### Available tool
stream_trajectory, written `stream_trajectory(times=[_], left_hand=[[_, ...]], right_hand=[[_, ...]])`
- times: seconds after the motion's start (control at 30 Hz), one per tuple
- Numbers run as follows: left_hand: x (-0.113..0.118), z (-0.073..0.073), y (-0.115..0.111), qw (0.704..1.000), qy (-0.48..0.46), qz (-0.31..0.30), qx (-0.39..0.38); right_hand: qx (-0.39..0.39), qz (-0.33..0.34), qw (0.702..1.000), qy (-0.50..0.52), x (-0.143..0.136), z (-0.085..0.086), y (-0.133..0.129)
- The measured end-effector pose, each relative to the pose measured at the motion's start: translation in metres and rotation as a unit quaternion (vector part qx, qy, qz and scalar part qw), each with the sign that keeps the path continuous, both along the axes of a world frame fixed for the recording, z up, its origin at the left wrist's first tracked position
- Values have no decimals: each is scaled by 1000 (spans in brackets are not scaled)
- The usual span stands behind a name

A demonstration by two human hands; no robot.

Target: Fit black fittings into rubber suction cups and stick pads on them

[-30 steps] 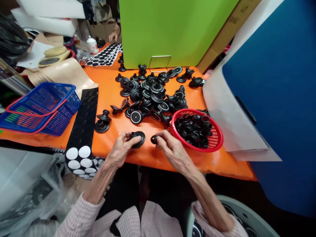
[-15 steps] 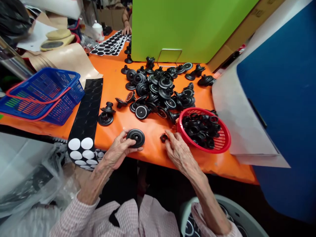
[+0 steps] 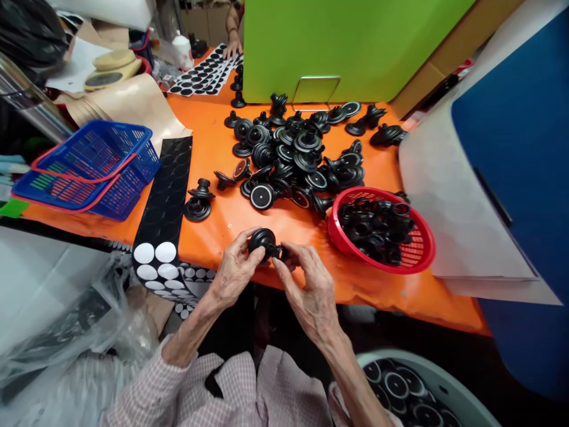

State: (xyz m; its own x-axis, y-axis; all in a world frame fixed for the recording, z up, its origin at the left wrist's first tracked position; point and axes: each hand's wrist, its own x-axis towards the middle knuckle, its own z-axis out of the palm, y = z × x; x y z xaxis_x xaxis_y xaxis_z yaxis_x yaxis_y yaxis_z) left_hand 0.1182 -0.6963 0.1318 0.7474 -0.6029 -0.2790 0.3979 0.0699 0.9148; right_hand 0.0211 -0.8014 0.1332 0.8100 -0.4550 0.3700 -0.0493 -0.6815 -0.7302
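Observation:
A ridged black disc [image 3: 262, 239] is held between the thumb and fingers of my left hand [image 3: 235, 268], tilted over the front edge of the orange table. My right hand [image 3: 309, 284] pinches a small black ring [image 3: 280, 252] against the disc's narrow side. Beyond my hands lies a heap of similar black discs with stems [image 3: 288, 154]. To the right, a red basket [image 3: 424, 249] holds many black rings.
A blue basket [image 3: 120, 193] stands at the left beside a black strip with white circles [image 3: 164, 184]. Green board [image 3: 355, 47] rises behind the heap. Another person's hand [image 3: 233, 46] rests near dotted sheets. A pale tub [image 3: 462, 379] of discs sits low right.
My right hand has moved left with the small ring, bringing it to the disc. In my left hand, the disc has turned from face-up to tilted. The view has shifted slightly.

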Motion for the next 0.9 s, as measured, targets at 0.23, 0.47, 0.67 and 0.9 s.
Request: stream_trajectory(times=[0.23,0.47,0.67,0.9], left_hand=[[-2,-2,0,1000,1,-25,-18],[-2,0,0,997,67,-11,-48],[0,3,3,995,42,-50,-80],[3,-6,13,998,0,-48,-44]], right_hand=[[-12,-14,1000,3,2,-6,3],[113,-30,993,33,-1,-5,6],[325,-15,942,83,5,-2,0],[308,2,945,106,11,-5,4]])
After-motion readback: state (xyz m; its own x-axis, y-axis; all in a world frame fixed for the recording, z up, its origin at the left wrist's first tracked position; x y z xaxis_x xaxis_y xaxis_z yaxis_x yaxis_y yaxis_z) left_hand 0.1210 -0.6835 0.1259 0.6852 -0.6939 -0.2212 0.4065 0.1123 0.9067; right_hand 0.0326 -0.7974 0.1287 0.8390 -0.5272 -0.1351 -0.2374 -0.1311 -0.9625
